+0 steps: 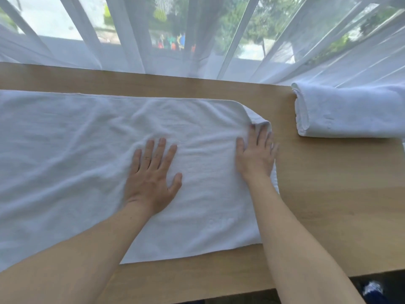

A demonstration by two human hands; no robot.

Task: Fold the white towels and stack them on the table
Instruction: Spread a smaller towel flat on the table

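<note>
As spread, towel (76, 161) under hands (151, 181).

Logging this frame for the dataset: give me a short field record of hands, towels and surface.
surface: light wooden table
work item: large white terry towel, spread flat, wrinkled, far right corner turned over
left hand: flat, palm down on the spread towel, fingers straight
right hand: flat on the towel's right edge, fingertips at the turned corner
finished: folded white towel, far right
backdrop: sheer white curtain
</note>
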